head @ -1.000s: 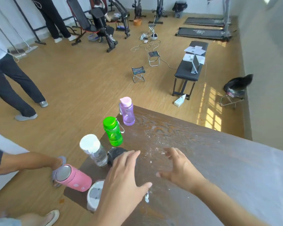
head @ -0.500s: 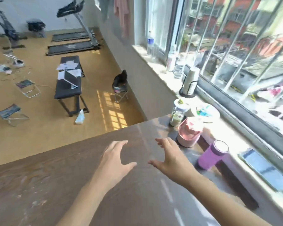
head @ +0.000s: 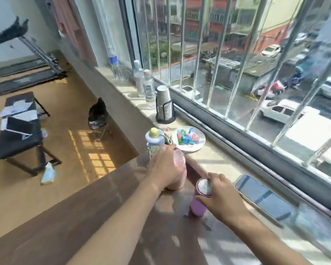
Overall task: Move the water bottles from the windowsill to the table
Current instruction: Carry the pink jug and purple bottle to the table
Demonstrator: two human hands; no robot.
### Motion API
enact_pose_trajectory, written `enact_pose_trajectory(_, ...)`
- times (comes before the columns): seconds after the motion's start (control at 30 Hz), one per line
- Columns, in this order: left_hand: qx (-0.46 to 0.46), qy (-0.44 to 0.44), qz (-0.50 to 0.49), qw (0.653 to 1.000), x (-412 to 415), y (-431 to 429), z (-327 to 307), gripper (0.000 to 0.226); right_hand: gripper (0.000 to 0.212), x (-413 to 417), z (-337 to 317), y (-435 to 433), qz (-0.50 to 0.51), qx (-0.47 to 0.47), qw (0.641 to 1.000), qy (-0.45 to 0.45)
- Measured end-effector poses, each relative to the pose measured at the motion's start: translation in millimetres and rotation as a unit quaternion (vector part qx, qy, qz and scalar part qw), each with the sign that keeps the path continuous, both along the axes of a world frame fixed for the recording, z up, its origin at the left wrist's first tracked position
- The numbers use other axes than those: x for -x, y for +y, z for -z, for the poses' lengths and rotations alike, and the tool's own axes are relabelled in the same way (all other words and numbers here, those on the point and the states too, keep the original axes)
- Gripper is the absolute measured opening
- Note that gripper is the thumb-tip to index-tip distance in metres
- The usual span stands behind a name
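- Fingers of the left hand: wrapped around the pink bottle, which stands at the far edge of the brown surface next to the windowsill.
- Fingers of the right hand: closed on the upper part of the purple bottle, thumb on its near side; white cap faces up; bottle upright where surface and windowsill meet.
- Pale blue bottle: yellow-green knob on lid, printed pattern on body, too blurred to read; just behind the left hand.
- White plate: on the windowsill, holding bright multicoloured pieces, kind not discernible.
- Stack of paper cups: upside down in a black holder, dark printed panel, text illegible.
- Three clear plastic bottles: farther along the windowsill; one with a blue label, wording unreadable; contents unclear.
- Phone: lying flat on the windowsill, just right of the right hand.
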State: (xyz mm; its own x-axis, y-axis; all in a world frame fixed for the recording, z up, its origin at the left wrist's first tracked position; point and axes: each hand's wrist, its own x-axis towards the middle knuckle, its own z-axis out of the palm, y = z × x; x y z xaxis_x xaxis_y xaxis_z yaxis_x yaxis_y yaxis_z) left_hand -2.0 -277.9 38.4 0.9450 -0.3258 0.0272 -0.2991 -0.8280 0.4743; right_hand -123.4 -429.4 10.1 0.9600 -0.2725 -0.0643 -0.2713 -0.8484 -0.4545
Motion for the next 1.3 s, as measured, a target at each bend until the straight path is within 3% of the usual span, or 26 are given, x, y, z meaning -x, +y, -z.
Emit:
enact_pose_trajectory(0.07, -0.038, -0.007, -0.006, 0.999, -19, -10, 25, 0.064, 0.058, -4, 10, -4, -0.007, -0.027, 1.0, -0.01)
enact_pose_trajectory(0.17, -0.079, 0.058, -0.006, 0.995, -44, -19, 58, 0.064, 0.048, -9, 22, -8, -0.017, -0.061, 0.997, -0.039)
enact_pose_trajectory(0.27, -0.108, 0.079, -0.009, 0.991, -52, -21, 56, 0.065, 0.044, -9, 28, -12, -0.036, -0.07, 0.996, -0.036)
enact_pose_trajectory(0.4, -0.123, 0.105, 0.012, 0.987, -52, -20, 55, 0.088, 0.04, -5, 33, -17, -0.041, -0.077, 0.996, -0.031)
enact_pose_trajectory(0.73, 0.023, 0.033, -0.08, 0.996, -13, 8, 70, 0.079, 0.047, -6, 14, -6, -0.036, -0.071, 0.997, -0.014)
enact_pose_trajectory(0.83, -0.002, 0.017, -0.075, 0.997, -1, 44, 62, 0.068, 0.042, -9, -2, 18, -0.053, -0.068, 0.996, -0.015)
enact_pose_trajectory(1.0, 0.064, 0.024, -0.173, 0.983, 39, 137, 44, 0.064, 0.042, -19, -26, 90, -0.098, -0.045, 0.994, -0.004)
enact_pose_trajectory(1.3, 0.008, 0.007, -0.314, 0.949, 125, 361, 12, 0.06, 0.042, -37, -43, 310, -0.223, -0.068, 0.972, 0.009)
